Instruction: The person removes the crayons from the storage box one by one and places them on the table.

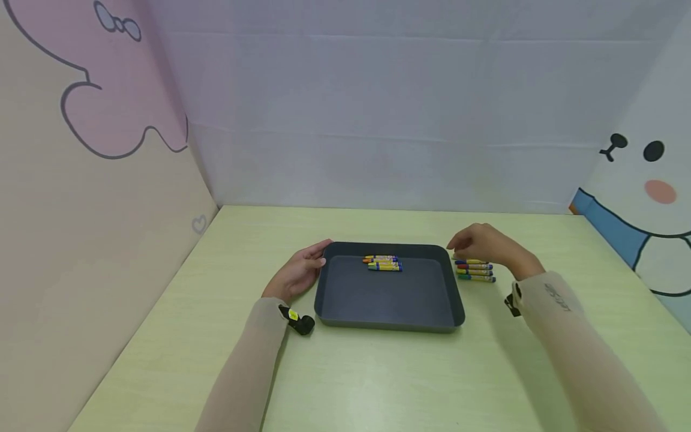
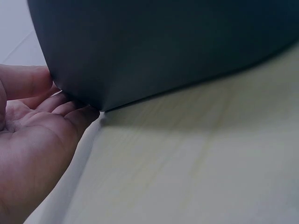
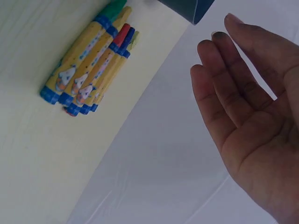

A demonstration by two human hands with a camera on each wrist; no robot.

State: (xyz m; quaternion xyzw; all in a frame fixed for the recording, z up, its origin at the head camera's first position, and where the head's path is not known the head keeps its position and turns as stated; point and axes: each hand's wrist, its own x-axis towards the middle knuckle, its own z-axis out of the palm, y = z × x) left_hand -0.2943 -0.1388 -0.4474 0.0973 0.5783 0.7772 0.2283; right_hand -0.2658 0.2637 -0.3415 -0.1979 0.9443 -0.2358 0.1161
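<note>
A dark grey rectangular tray (image 1: 388,303) lies on the table in the head view. My left hand (image 1: 297,273) grips its left side near the far corner; the left wrist view shows the thumb on the outer wall and fingers tucked at the bottom edge. Several yellow-wrapped crayons (image 1: 385,268) lie side by side inside the tray, toward its far wall. Just right of the tray is a row of several more crayons (image 3: 84,65), with green, red and blue tips among them. Over the far end of that row hovers my right hand (image 1: 486,245), fingers loosely bent and holding nothing.
The pale wooden table (image 1: 378,378) ends at a whitish cloth wall (image 1: 378,120) behind the tray. Cartoon-printed panels stand on the left and right. A black wrist camera (image 1: 303,324) sits at my left cuff, close to the tray's near left corner.
</note>
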